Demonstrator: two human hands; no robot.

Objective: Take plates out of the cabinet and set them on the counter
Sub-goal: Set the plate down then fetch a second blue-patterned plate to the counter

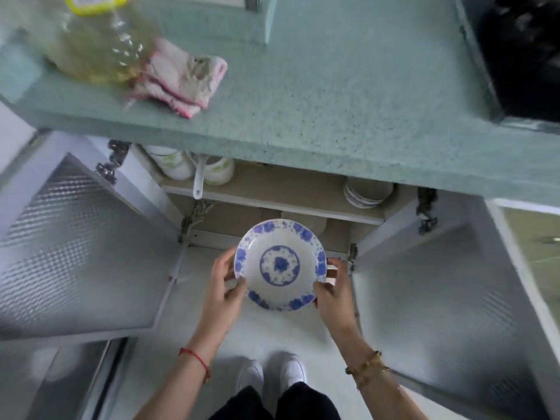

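- 1 broad speckled green counter (333, 86) fills the upper half of the frame. I judge its bare middle the best landing spot, well apart from the folded cloth (181, 77) and the bottle (100, 40) at upper left.
- 2 doors, the left door (75, 237) and the right door (439, 283), stand open on the cabinet (272, 189) under the counter's front edge. The lift should come out toward the body first, then up, so the rim clears that overhang.
- 1 stack of plates (366, 192) waits inside the cabinet at centre right, not yet taken.
- 1 blue-flowered plate (280, 265) is at lower centre, face up and roughly level, outside the cabinet and above the floor (272, 334). Keeping it level looks the safe course.
- 2 hands carry it. The left hand (225, 280) grips the left rim, thumb on top, its fingers hidden beneath. The right hand (331, 286) grips the right rim, thumb on top and fingers (335, 263) curled round the edge.
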